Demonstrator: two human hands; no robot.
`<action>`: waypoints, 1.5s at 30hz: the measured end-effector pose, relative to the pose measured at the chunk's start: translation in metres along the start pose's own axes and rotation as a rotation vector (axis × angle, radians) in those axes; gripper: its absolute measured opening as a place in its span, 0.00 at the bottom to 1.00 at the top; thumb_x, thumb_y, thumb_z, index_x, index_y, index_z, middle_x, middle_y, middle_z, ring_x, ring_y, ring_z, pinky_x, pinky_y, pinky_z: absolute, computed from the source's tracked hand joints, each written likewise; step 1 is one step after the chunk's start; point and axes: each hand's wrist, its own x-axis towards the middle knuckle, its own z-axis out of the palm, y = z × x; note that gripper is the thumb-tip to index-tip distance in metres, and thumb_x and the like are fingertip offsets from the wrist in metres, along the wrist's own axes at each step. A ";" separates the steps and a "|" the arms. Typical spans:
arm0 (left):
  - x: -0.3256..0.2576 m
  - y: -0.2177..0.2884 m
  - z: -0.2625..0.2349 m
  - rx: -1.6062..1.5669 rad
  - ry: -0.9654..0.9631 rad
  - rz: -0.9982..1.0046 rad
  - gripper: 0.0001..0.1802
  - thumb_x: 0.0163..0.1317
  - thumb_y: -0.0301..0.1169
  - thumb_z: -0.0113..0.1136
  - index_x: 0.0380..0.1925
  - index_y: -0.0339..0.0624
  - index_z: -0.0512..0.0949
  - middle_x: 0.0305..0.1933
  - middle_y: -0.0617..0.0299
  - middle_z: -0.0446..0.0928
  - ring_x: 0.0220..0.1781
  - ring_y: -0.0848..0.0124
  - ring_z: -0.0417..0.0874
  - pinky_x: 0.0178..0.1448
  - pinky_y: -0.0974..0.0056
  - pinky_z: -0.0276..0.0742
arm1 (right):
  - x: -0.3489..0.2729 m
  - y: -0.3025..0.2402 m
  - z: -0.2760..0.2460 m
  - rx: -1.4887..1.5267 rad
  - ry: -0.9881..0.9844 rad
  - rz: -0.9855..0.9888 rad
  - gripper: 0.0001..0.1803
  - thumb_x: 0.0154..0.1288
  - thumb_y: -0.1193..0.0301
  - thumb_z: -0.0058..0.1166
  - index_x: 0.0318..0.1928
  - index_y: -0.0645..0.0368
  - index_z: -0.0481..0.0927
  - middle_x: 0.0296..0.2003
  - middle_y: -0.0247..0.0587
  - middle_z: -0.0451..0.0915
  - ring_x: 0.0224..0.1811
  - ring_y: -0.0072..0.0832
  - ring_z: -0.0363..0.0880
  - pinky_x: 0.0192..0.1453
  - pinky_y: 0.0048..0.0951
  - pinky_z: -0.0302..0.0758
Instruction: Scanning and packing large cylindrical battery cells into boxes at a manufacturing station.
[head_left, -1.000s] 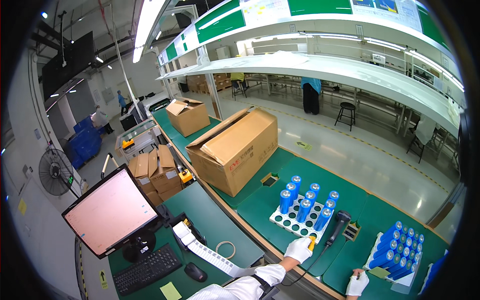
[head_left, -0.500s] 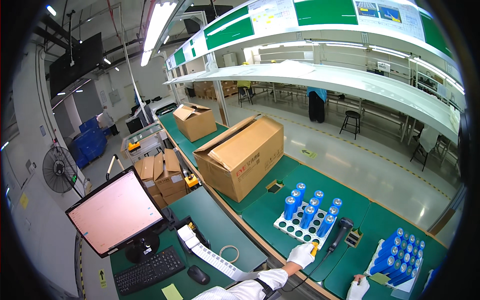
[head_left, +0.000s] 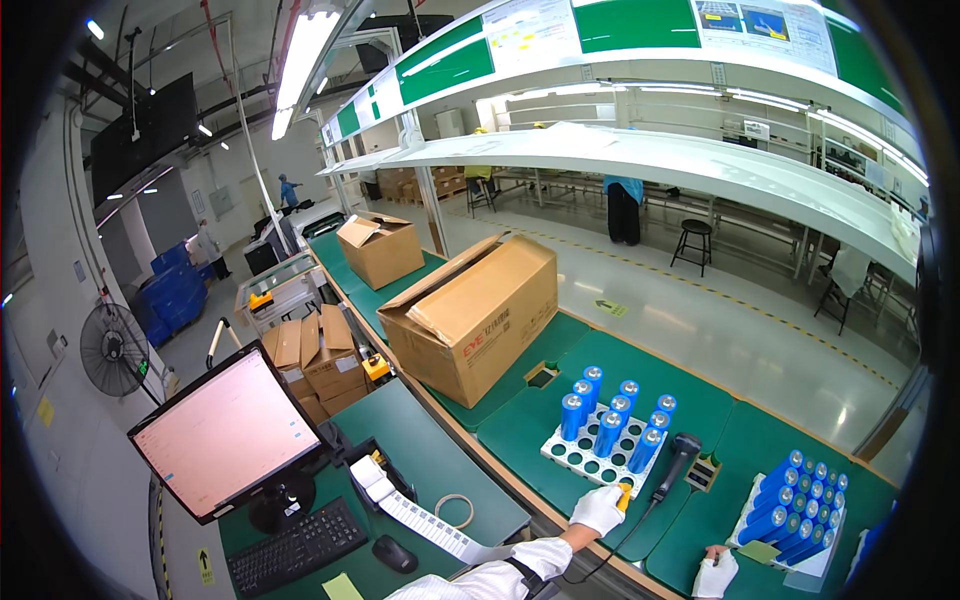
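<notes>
My left hand (head_left: 597, 511), in a white glove, is closed on a small yellow object (head_left: 624, 497) at the near corner of a white perforated tray (head_left: 592, 464). Several blue cylindrical battery cells (head_left: 610, 434) stand upright in that tray, with other holes vacant. Beside the tray lies a black handheld barcode scanner (head_left: 680, 462), its cable running toward me. My right hand (head_left: 715, 573), also gloved, rests low on the green mat with curled fingers; whatever they may hold is hidden. Just beyond it is a second tray (head_left: 745, 522) packed with blue cells (head_left: 797, 505), a yellowish-green slip at its near edge.
A big open carton (head_left: 480, 320) and a smaller carton (head_left: 380, 250) stand on the green bench. To the left are a monitor (head_left: 225, 430), keyboard (head_left: 300, 545), mouse (head_left: 395, 553), label printer with a label strip (head_left: 425, 520) and tape roll (head_left: 454, 511). A white shelf (head_left: 640, 152) spans above.
The whole view has shifted slightly, so things sit a little farther left in it. Both hands keep nearly the same places and grips. A distant person in blue now shows more fully.
</notes>
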 end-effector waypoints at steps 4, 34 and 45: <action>0.000 0.004 -0.003 -0.004 -0.040 -0.015 0.11 0.54 0.33 0.59 0.37 0.45 0.78 0.36 0.52 0.81 0.37 0.51 0.82 0.42 0.51 0.79 | 0.000 0.005 0.001 -0.011 -0.003 -0.013 0.07 0.62 0.69 0.52 0.35 0.52 0.84 0.31 0.47 0.82 0.32 0.44 0.79 0.40 0.39 0.75; -0.001 0.005 -0.004 -0.005 -0.042 -0.015 0.13 0.53 0.34 0.60 0.39 0.45 0.78 0.37 0.54 0.81 0.39 0.53 0.82 0.44 0.52 0.79 | 0.001 -0.002 -0.004 -0.039 -0.078 0.044 0.09 0.62 0.67 0.53 0.38 0.54 0.83 0.33 0.50 0.82 0.35 0.45 0.79 0.42 0.40 0.75; 0.000 0.001 -0.001 -0.003 0.003 0.027 0.12 0.52 0.32 0.61 0.37 0.45 0.77 0.36 0.54 0.81 0.36 0.53 0.82 0.41 0.52 0.79 | 0.000 0.000 -0.002 0.017 -0.045 0.018 0.08 0.62 0.68 0.53 0.37 0.53 0.84 0.32 0.49 0.82 0.34 0.44 0.80 0.40 0.40 0.75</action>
